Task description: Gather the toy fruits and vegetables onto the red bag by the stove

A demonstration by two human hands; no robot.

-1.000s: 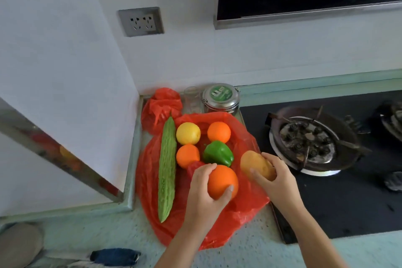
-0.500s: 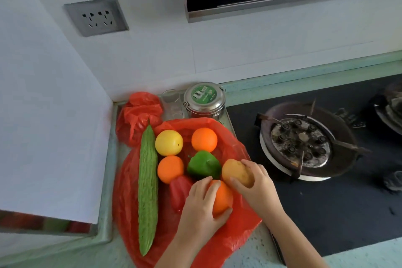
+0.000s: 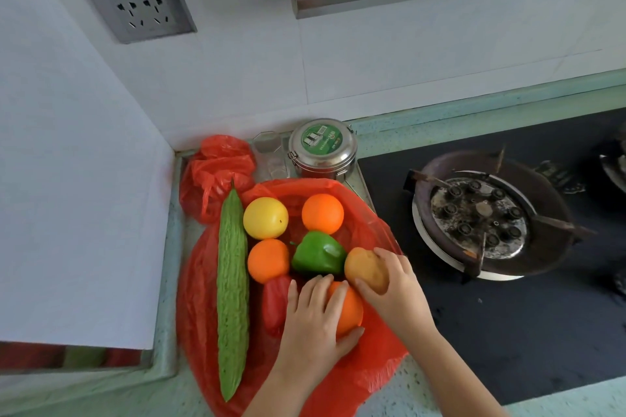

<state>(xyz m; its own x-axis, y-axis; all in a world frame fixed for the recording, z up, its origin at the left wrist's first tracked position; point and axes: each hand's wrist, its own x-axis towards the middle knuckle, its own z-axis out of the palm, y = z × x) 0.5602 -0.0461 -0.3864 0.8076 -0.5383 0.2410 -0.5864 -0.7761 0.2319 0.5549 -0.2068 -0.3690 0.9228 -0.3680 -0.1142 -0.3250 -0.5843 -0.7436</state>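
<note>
A red plastic bag (image 3: 200, 301) lies flat on the counter left of the stove. On it rest a long green bitter gourd (image 3: 232, 284), a yellow fruit (image 3: 265, 217), two oranges (image 3: 322, 213) (image 3: 267, 260), a green pepper (image 3: 316, 252) and a red pepper (image 3: 275, 301). My left hand (image 3: 311, 322) grips a third orange (image 3: 349, 310) that sits on the bag's near right part. My right hand (image 3: 394, 288) holds a tan potato (image 3: 364, 267) pressed beside the green pepper, touching that orange.
A steel tin with a green lid (image 3: 321, 147) and a clear jar (image 3: 271, 156) stand behind the bag, beside a bunched red bag (image 3: 216, 169). The black stove top with a burner (image 3: 481, 217) lies right. A white wall block closes the left side.
Both hands moved left and down onto the bag, bringing the orange and potato in beside the peppers. The camera view shifted closer and rightward.
</note>
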